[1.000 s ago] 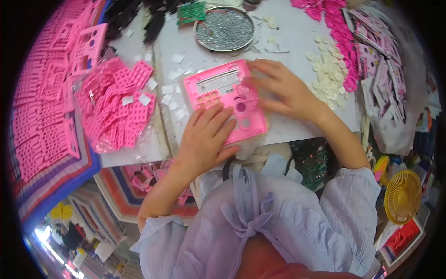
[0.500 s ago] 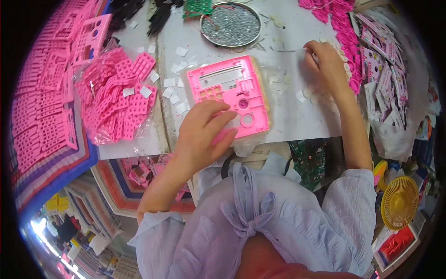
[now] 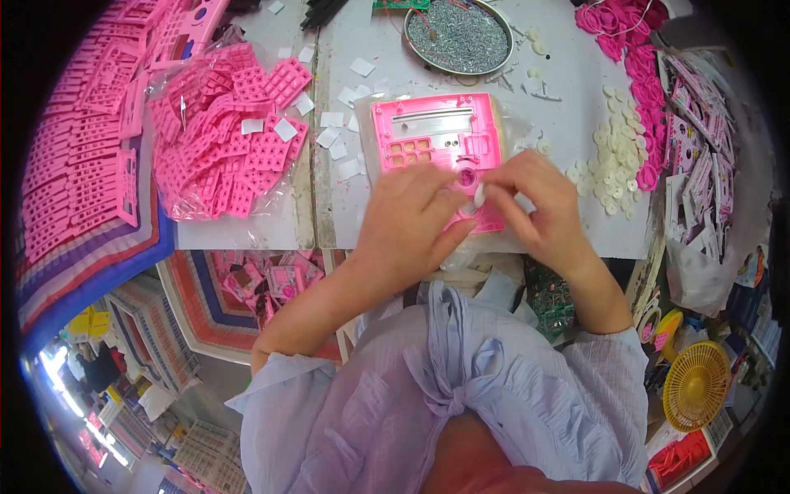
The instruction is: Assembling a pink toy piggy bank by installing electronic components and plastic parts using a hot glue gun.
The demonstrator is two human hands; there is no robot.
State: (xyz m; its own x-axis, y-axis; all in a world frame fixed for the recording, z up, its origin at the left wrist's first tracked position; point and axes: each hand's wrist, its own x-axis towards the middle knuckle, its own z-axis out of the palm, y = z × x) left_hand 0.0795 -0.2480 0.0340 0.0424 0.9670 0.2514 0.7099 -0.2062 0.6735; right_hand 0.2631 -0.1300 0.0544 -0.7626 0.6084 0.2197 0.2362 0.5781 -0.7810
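Right hand (image 3: pixel 540 207) back over pink plastic shell (image 3: pixel 442 148), pinching white piece (image 3: pixel 479 195), left hand (image 3: pixel 405 210) half-curled, grip unclear

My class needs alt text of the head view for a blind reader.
A person's right hand holds a white piece over a pink plastic casing, left hand alongside; a round dish of silver parts and white discs lie nearby.
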